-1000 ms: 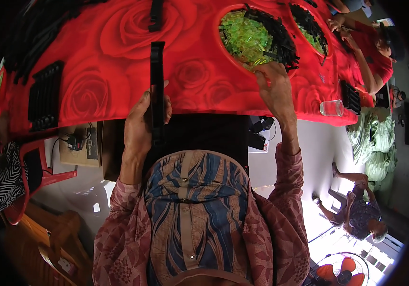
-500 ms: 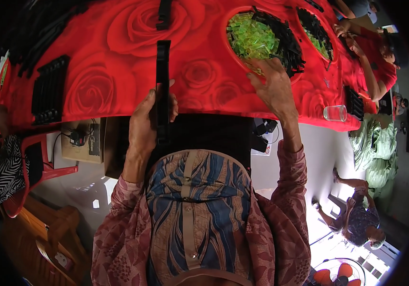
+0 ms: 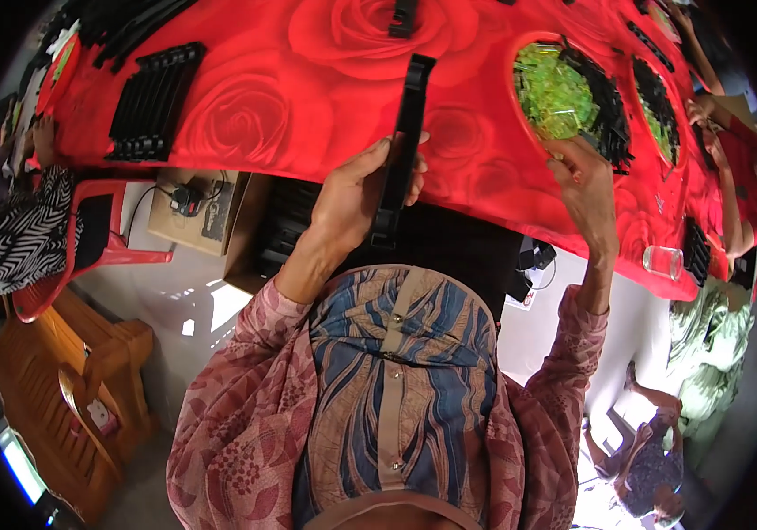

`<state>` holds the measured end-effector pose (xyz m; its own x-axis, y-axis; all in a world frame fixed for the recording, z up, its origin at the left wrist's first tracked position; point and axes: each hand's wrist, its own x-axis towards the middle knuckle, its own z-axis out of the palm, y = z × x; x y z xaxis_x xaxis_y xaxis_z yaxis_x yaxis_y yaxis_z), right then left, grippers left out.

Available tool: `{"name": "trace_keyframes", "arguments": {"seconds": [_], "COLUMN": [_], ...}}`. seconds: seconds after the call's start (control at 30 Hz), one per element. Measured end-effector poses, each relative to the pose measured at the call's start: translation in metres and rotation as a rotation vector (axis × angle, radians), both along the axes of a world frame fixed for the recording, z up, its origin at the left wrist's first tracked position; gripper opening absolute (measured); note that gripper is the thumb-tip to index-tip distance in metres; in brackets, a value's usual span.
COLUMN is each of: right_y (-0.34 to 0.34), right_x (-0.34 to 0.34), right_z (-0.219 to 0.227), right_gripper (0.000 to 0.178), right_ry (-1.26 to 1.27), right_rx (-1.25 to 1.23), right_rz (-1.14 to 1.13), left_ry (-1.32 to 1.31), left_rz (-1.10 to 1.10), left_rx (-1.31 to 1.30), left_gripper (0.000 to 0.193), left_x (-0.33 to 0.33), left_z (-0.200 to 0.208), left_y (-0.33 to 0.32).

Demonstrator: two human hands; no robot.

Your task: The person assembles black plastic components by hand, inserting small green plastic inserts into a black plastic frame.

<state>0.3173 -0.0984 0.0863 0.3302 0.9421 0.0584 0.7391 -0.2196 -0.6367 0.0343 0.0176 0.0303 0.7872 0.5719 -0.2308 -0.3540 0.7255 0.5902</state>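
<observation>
A long, narrow black plastic strip (image 3: 413, 97) stands in my left hand (image 3: 349, 196), thumb on one side and fingers round the other. My right hand (image 3: 587, 187) is at the near rim of a round red tray (image 3: 517, 99), its thumb and fingers drawn together in a pinch. Whatever lies between those fingertips is too small to make out. Translucent yellow-green pieces (image 3: 555, 87) fill the tray's left part. Small black pieces (image 3: 606, 106) are heaped along its right side.
A row of black strips (image 3: 156, 102) lies at the table's left; another strip (image 3: 402, 18) lies beyond my left hand. Farther right are a second tray (image 3: 658, 115) and a clear glass (image 3: 662, 261) near the edge. A co-worker in red (image 3: 743, 168) sits at the right.
My right hand has gone from reaching over the green pieces with fingers apart to a pinch at the tray's near rim. The strip in my left hand now tilts. The whole view has shifted.
</observation>
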Motion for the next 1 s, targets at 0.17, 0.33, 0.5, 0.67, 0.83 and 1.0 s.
{"name": "trace_keyframes", "arguments": {"seconds": [0.17, 0.33, 0.5, 0.67, 0.83, 1.0], "right_y": [-0.003, -0.002, 0.001, 0.017, 0.036, 0.043], "right_x": [-0.004, -0.026, -0.08, -0.122, -0.137, -0.14], "right_z": [-0.004, -0.002, 0.019, 0.019, 0.001, -0.014], "right_gripper": [0.025, 0.019, 0.015, 0.014, 0.012, 0.011], "right_ry": [-0.174, -0.255, 0.388, 0.662, 0.626, 0.538], "right_rx": [0.14, 0.246, 0.48, 0.604, 0.676, 0.639], "right_rz": [0.074, -0.031, -0.214, -0.089, -0.055, -0.102], "left_ry": [-0.001, 0.0, -0.011, -0.049, 0.096, 0.086], "left_rz": [0.04, 0.119, 0.14, 0.174, 0.31, 0.235], "left_rx": [0.017, -0.086, -0.058, -0.01, -0.012, 0.042], "left_gripper": [0.057, 0.034, 0.021, 0.015, 0.009, 0.009], "left_x": [0.0, 0.001, 0.012, 0.022, 0.025, 0.021], "left_z": [-0.002, -0.003, 0.004, 0.003, 0.001, -0.007], "left_y": [-0.002, -0.006, -0.007, -0.009, -0.014, -0.013]}}
